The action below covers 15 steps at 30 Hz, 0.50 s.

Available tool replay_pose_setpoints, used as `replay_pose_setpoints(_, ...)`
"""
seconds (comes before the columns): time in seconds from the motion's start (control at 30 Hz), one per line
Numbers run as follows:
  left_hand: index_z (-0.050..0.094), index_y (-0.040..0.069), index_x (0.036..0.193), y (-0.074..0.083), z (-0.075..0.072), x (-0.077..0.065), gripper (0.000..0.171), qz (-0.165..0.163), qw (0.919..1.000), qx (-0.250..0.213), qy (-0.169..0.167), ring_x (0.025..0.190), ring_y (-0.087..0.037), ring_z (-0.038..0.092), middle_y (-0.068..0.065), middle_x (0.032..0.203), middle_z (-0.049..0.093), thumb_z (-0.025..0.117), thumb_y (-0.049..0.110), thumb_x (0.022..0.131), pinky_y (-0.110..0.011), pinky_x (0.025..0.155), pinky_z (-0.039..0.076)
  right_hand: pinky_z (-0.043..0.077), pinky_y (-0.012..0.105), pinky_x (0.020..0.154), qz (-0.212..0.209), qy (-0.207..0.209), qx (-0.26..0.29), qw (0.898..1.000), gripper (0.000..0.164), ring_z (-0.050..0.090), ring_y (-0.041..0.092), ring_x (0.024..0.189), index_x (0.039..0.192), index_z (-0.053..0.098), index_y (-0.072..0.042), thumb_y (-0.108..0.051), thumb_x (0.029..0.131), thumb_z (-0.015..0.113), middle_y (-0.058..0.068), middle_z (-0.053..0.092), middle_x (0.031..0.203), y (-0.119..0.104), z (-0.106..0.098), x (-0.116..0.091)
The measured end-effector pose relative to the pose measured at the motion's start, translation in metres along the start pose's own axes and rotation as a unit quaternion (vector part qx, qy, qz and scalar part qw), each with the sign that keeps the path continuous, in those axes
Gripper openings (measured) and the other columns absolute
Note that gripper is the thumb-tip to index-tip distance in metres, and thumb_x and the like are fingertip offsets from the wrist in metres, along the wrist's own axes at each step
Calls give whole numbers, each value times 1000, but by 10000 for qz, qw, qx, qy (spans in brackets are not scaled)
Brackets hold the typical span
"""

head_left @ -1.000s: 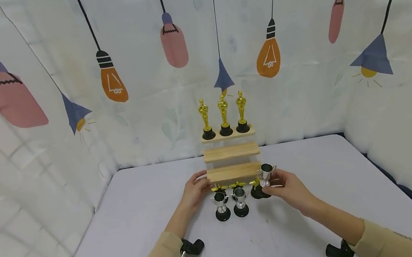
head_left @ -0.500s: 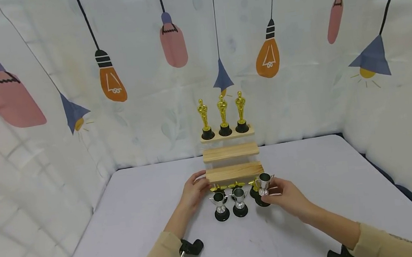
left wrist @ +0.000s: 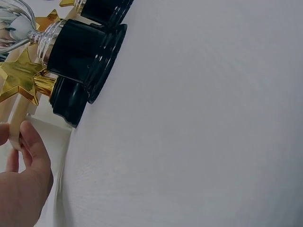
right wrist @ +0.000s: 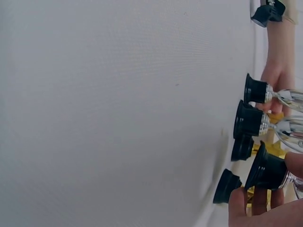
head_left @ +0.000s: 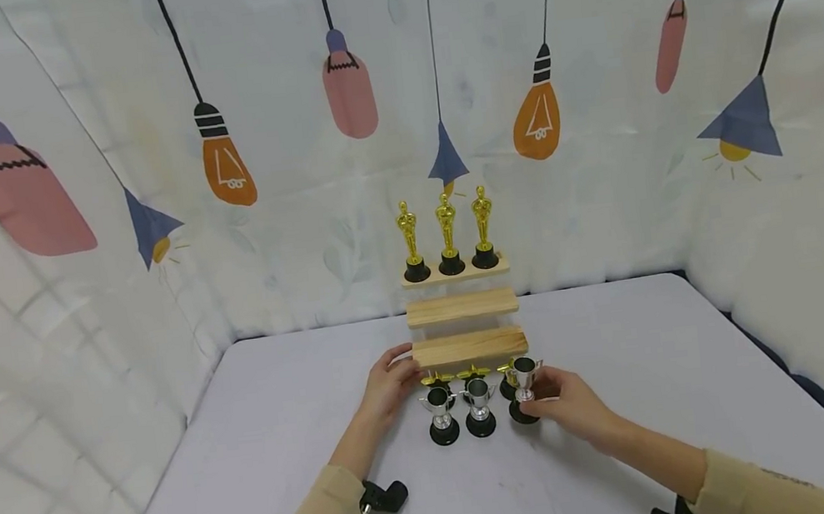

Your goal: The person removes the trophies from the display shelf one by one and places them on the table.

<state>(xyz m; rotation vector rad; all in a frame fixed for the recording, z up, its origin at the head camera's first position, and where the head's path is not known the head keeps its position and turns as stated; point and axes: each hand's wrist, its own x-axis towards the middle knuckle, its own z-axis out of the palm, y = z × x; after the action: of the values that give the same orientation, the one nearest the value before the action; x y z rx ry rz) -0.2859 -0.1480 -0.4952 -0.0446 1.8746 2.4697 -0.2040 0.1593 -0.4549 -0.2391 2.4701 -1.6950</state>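
Silver cup trophy (head_left: 524,372): right end of the front row, ahead of a gold star trophy (head_left: 507,388). Right hand (head_left: 575,409) pinches it low, around the black base (right wrist: 268,171), presumably for steering without tipping; can't tell if it touches the tablecloth (head_left: 558,497). Left hand (head_left: 386,389) grips the lowest wooden shelf (head_left: 470,346) by its left end, likely steadying it. Since a second ago: cup nearer the person, slightly leftward, closer to level with two other silver cups (head_left: 478,398); left hand unchanged.
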Motion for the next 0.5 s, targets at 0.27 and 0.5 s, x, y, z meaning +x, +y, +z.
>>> replay_pose_setpoints(0.27, 47, -12, 140, 1, 3, -2, 47, 61, 10000, -13, 67, 84, -14, 66, -12, 103, 65, 58, -9, 94, -26, 81, 59, 51, 34, 82, 18, -47, 27, 10000, 27, 64, 22, 102, 104, 64, -1, -9, 85, 82, 6, 69, 102, 1, 3, 0)
replay_pose_setpoints(0.5, 47, -11, 142, 4, 5, -4, 47, -16, 9999, -87, 138, 82, -12, 65, -11, 103, 64, 56, -9, 95, -24, 80, 59, 51, 34, 82, 187, 56, -53, 9998, 27, 64, 20, 98, 102, 65, -2, -8, 83, 83, 5, 69, 99, 2, 6, -1)
